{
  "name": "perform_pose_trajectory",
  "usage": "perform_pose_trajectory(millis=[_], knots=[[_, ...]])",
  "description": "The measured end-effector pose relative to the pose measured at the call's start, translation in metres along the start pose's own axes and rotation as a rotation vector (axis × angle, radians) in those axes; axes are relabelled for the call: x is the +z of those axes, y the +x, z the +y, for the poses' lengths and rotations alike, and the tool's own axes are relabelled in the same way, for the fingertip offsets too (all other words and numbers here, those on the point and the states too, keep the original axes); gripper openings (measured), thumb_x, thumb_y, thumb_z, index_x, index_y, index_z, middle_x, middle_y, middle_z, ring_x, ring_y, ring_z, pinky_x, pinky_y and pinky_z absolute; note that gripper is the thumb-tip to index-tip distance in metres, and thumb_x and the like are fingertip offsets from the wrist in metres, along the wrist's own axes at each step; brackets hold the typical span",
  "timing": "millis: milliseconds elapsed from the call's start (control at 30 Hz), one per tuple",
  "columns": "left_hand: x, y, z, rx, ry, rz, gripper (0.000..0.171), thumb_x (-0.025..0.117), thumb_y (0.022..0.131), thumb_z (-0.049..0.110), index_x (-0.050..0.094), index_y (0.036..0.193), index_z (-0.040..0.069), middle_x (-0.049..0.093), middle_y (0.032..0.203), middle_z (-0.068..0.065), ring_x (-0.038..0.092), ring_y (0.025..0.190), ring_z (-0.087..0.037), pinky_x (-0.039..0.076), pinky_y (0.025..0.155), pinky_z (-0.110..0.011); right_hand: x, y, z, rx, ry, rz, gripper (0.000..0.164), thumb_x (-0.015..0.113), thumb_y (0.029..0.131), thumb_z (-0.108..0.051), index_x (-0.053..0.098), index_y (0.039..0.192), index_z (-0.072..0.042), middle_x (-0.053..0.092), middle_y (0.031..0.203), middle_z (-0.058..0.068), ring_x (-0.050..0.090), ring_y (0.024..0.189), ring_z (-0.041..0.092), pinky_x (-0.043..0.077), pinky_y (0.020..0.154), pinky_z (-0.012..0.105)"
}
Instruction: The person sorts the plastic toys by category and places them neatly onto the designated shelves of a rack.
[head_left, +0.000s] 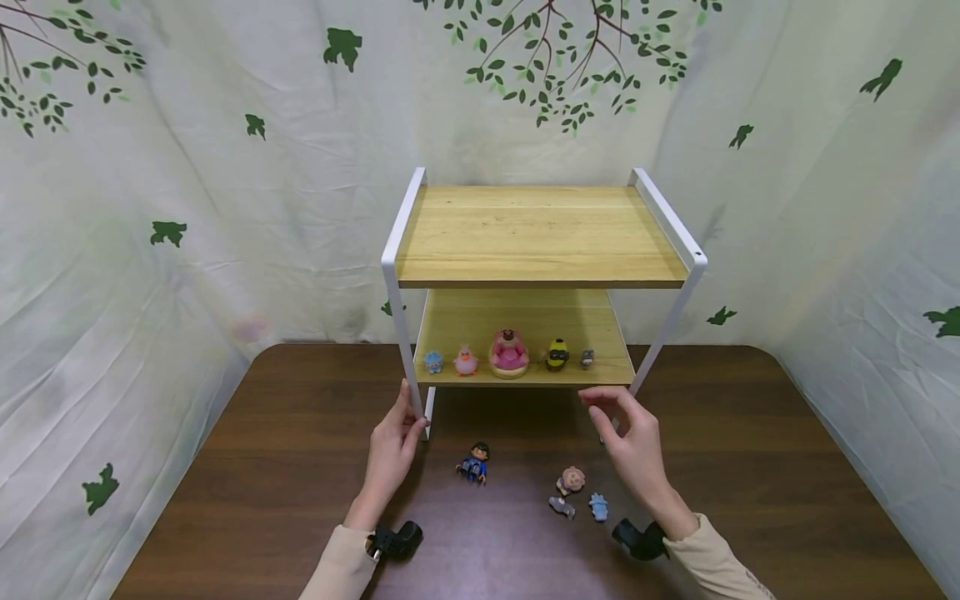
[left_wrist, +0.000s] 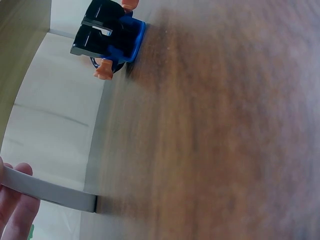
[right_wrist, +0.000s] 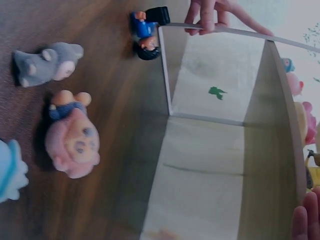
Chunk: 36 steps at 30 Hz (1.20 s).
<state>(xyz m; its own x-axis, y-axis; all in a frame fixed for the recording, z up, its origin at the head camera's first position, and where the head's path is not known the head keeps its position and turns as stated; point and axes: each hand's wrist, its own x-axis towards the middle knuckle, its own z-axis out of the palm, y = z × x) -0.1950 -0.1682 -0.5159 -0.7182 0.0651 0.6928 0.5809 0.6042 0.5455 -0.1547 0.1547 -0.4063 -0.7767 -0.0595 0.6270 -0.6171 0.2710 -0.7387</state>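
Observation:
A two-tier shelf with white frame and wooden boards (head_left: 540, 233) stands on the table. My left hand (head_left: 392, 442) pinches its front left leg (left_wrist: 50, 191), thumb in front and fingers behind. Close to the lower board's front right edge is my right hand (head_left: 630, 433), fingers bent loosely, no object visible in it. Along that lower board (head_left: 450, 317) stand a small blue figure (head_left: 433, 362), a pink duck-like figure (head_left: 466, 362), a larger pink bear (head_left: 509, 357), a yellow-and-black figure (head_left: 557, 356) and a small grey figure (head_left: 587, 359).
On the brown table (head_left: 300, 467) a black-haired toy figure in blue (head_left: 473, 465) lies before the shelf. Nearer the right hand lie a pink-headed figure (right_wrist: 75, 142), a grey animal figure (right_wrist: 47, 64) and a light blue figure (head_left: 598, 507). A leaf-print curtain (head_left: 285, 208) hangs behind.

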Motion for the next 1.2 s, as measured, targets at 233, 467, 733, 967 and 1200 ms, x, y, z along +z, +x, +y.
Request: perform_pose_trajectory(millis=[233,467,733,967,1200], knots=[[0.000,0.000,0.001,-0.009,0.000,-0.004,0.093,0.069,0.080,-0.010,0.018,0.153,0.017,0.060,0.080,-0.010,0.061,0.069,-0.020,0.057,0.062,-0.038,0.001,-0.008,0.006,0.016,0.003,-0.041,0.020,0.057,0.084,0.021,0.060,0.101,0.012,0.064,0.098,0.023,0.063,0.090,0.026,0.050,0.078,0.018],[0.000,0.000,0.000,-0.001,-0.002,-0.002,0.096,0.069,0.080,-0.011,0.017,0.154,0.021,0.060,0.080,-0.010,0.062,0.069,-0.020,0.057,0.062,-0.037,0.002,-0.013,0.012,0.064,-0.003,-0.094,0.019,0.059,0.084,0.019,0.061,0.100,0.010,0.065,0.097,0.020,0.062,0.090,0.029,0.050,0.079,0.018],[0.001,-0.001,-0.001,0.003,0.006,0.002,0.098,0.069,0.080,-0.011,0.016,0.154,0.024,0.059,0.080,-0.010,0.062,0.069,-0.020,0.057,0.063,-0.035,0.002,-0.019,0.022,0.044,-0.015,-0.178,0.019,0.059,0.084,0.019,0.061,0.100,0.010,0.064,0.095,0.022,0.061,0.088,0.036,0.050,0.077,0.018],[0.000,0.000,-0.001,0.002,-0.003,0.001,0.095,0.069,0.080,-0.010,0.017,0.154,0.021,0.059,0.080,-0.011,0.061,0.069,-0.020,0.057,0.062,-0.038,0.002,-0.024,0.028,0.074,-0.070,-0.234,0.020,0.061,0.083,0.017,0.063,0.101,0.008,0.066,0.095,0.019,0.063,0.085,0.035,0.054,0.073,0.030],[0.000,0.000,-0.001,0.004,-0.007,0.002,0.095,0.069,0.080,-0.011,0.017,0.154,0.021,0.059,0.080,-0.011,0.061,0.069,-0.021,0.057,0.062,-0.038,0.004,-0.034,0.056,0.124,-0.073,-0.313,0.023,0.062,0.083,0.016,0.063,0.104,0.006,0.066,0.095,0.018,0.063,0.083,0.035,0.054,0.069,0.035]])
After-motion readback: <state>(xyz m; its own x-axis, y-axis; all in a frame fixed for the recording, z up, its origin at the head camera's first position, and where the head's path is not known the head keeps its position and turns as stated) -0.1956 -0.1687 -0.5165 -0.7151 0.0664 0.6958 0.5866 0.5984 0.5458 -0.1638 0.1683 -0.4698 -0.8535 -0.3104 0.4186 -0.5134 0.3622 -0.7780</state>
